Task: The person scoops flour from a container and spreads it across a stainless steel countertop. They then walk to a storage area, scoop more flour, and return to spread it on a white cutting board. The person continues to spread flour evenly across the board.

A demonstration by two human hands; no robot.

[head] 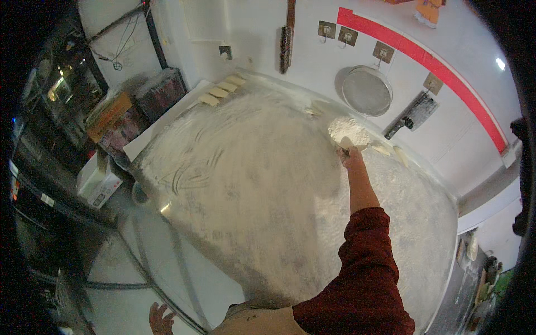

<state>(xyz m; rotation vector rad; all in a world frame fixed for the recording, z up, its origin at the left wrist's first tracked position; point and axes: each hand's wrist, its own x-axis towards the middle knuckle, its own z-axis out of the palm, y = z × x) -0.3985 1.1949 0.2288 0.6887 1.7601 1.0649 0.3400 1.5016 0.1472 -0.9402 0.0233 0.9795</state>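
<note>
My right hand (351, 155) reaches far across the floured work table (259, 176). Its fingers are closed around what looks like a small handled tool (346, 143), whose exact kind I cannot make out. The tool meets a rounded heap of white flour (348, 128) near the wall; whether a dish lies under the heap cannot be told. At the bottom left, my left hand (162, 320) hangs low beside the table's near side, fingers spread, holding nothing.
Several flat dough pieces (218, 92) lie at the far left corner. On the wall hang a round sieve (367, 91), a cleaver (414, 113), a brush (285, 49) and metal hooks (347, 36). Cardboard boxes (113, 115) stand left; another cluttered surface (471, 280) is at right.
</note>
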